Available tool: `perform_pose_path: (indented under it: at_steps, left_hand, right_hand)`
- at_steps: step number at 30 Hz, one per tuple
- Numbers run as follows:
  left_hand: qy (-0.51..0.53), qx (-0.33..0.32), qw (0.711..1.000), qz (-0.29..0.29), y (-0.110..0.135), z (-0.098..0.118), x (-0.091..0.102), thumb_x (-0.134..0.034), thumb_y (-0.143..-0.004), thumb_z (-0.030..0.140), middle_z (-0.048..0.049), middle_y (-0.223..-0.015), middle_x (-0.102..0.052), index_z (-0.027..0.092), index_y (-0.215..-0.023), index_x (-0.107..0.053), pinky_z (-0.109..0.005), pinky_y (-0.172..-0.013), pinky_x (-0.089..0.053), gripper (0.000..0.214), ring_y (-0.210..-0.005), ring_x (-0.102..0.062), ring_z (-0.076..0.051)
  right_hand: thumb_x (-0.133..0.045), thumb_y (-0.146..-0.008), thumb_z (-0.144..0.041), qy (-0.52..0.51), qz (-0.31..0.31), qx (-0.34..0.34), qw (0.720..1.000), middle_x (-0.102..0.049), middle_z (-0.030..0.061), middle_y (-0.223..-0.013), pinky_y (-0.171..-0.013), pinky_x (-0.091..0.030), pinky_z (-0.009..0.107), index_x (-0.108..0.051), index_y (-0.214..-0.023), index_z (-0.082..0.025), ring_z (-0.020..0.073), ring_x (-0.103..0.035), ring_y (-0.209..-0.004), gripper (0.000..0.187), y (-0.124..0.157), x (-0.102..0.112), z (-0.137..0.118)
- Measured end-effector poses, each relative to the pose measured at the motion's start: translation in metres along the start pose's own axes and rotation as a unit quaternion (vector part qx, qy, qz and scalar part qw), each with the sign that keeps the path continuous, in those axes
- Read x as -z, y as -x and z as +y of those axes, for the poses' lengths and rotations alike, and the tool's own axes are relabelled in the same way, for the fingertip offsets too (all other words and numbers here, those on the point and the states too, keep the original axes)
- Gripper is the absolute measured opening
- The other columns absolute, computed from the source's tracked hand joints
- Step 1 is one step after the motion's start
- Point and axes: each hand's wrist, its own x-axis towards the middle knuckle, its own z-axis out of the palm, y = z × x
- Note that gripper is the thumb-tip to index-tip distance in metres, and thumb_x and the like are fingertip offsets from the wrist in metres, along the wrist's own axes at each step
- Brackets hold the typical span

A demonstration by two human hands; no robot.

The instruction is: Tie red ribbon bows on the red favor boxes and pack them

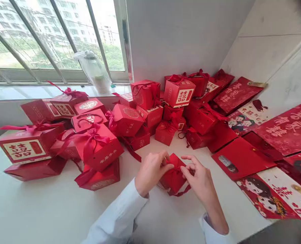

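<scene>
Pale sleeves point(117, 217) of the person came nearest, reaching forward above the white bench point(38, 210). Between the two hands, a small red box point(174, 183) rested on this bench, near its front edge. The right hand point(197, 178) grasped a red ribbon point(177, 170) on the box with thumb and fingertips; the left hand point(152, 171) was curled beside it, thumb close to forefinger, but one could not tell whether its grip contained any ribbon. Probably the step in hand was tying or arranging this ribbon, and the next move seemed to call for an even, gentle pull from both sides. One corner of the box pointed away from the person; its long axis was too covered to judge. Farther, many red boxes point(106, 157) with bows were piled, red bags point(244, 157) lay at right, and behind was a barred window point(63, 27).
</scene>
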Motion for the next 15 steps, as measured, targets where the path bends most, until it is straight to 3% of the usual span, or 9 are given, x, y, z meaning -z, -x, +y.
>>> perform_pose_path:
  at_steps: [7, 15]
  left_hand:
    - [-0.007, 0.027, 0.999, -0.046, 0.008, 0.002, 0.005, -0.065, -0.076, 0.015, 0.0031, -0.062, -0.059, 0.018, -0.07, -0.055, -0.021, -0.054, -0.03, 0.012, -0.057, -0.048, -0.011]
    - [0.048, 0.045, 0.993, -0.102, 0.005, -0.015, 0.022, -0.062, -0.079, 0.029, 0.0027, -0.054, -0.059, 0.017, -0.06, -0.055, -0.02, -0.051, -0.033, 0.023, -0.051, -0.048, -0.01]
  right_hand:
    - [-0.051, -0.082, -0.037, -0.053, -0.008, -0.007, 0.999, -0.054, -0.0067, -0.053, -0.051, -0.041, 0.023, -0.054, -0.107, -0.023, 0.0137, -0.048, -0.05, 0.029, -0.001, 0.004, -0.002]
    - [-0.053, -0.083, -0.04, -0.11, -0.012, -0.012, 0.994, -0.052, -0.0071, -0.053, -0.049, -0.038, 0.023, -0.054, -0.108, -0.022, 0.0123, -0.044, -0.047, 0.031, 0.002, 0.008, -0.006]
